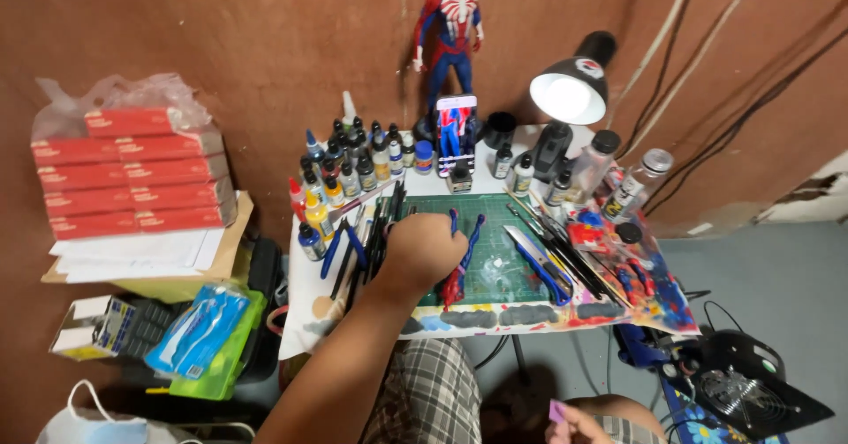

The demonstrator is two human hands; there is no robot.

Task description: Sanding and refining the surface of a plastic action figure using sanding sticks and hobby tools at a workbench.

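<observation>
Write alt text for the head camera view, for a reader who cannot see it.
A person's left hand reaches onto a green cutting mat beside red-and-blue figure parts, among paint bottles, brushes and a lit desk lamp. The right hand, low in frame, holds a small purple piece.

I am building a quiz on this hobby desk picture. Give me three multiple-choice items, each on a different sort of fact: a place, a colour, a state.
1. Where does the left hand rest?
A on the green cutting mat
B on the stacked red boxes
C on the lamp

2. What colours is the figure standing by the wall?
A green and black
B red and blue
C all white

3. What state is the desk lamp in?
A lit
B dark
C lying on its side

Answers: 1 A, the hand sits at the mat's left edge by a small red and blue piece. 2 B, its suit is red and blue. 3 A, its shade glows white.
</observation>
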